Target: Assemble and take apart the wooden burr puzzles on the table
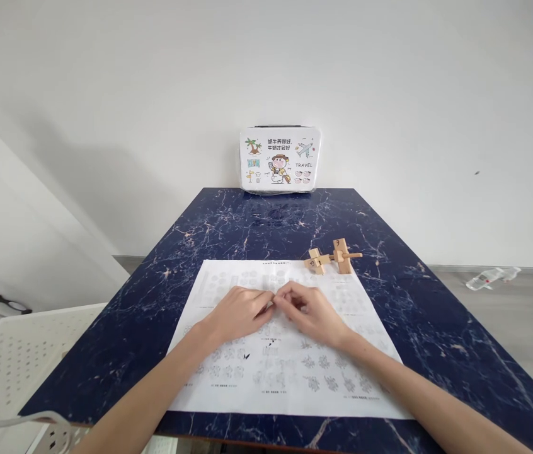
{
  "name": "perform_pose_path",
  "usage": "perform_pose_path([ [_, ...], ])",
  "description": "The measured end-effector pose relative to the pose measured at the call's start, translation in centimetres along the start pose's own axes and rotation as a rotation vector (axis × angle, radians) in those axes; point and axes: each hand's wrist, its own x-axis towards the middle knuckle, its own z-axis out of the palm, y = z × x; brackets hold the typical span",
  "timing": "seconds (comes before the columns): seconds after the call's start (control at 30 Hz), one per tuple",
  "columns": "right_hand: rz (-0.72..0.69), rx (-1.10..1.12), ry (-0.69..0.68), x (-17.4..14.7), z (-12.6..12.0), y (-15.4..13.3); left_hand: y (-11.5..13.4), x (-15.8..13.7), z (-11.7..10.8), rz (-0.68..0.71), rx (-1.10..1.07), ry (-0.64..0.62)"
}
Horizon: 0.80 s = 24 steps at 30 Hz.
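Note:
Both hands meet over a large white printed sheet [229, 403] on the blue table. My left hand [244, 310] rests palm down, its fingers stretched toward the right and a gap showing between thumb and forefinger. Against its fingertips, my right hand [308, 312] is curled, thumb and fingers drawn together; no object is visible in it. Rows of faint diagrams cover the sheet. At its upper right corner, beyond my right hand, lie joined wooden puzzle pieces: a numbered notched block [314, 261] and an upright block [341, 255] with a bar through it.
A white cartoon-printed case [280, 159] stands at the table's far edge against the wall. The marbled blue table [162, 277] narrows away from me. A perforated white chair or stool [21, 340] and a power strip [53, 438] are at left. Clear plastic packaging [491, 277] lies on the floor.

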Motion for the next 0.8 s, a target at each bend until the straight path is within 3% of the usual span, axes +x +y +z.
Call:
perform_pose_path([
  [0.07,-0.08,-0.159,0.149,0.2,-1.2,0.8,0.0,0.0,0.0,0.006,-0.006,0.009],
  [0.23,-0.285,-0.532,0.669,1.5,-5.5,3.2,0.0,0.1,-0.2,0.004,-0.053,-0.004],
  [0.37,-0.288,-0.7,0.906,2.4,-7.8,5.1,0.0,0.2,-0.4,0.005,-0.067,0.004],
  [0.53,-0.16,-0.713,0.913,2.8,-8.7,7.3,-0.1,0.1,-0.4,0.006,-0.067,0.012],
  [0.63,0.019,-0.583,0.904,2.8,-9.2,8.2,-0.1,0.1,-0.4,0.006,-0.07,0.009],
  [0.8,0.274,-0.368,0.765,2.7,-10.1,9.0,-0.2,0.1,-0.4,0.011,-0.061,0.015],
])
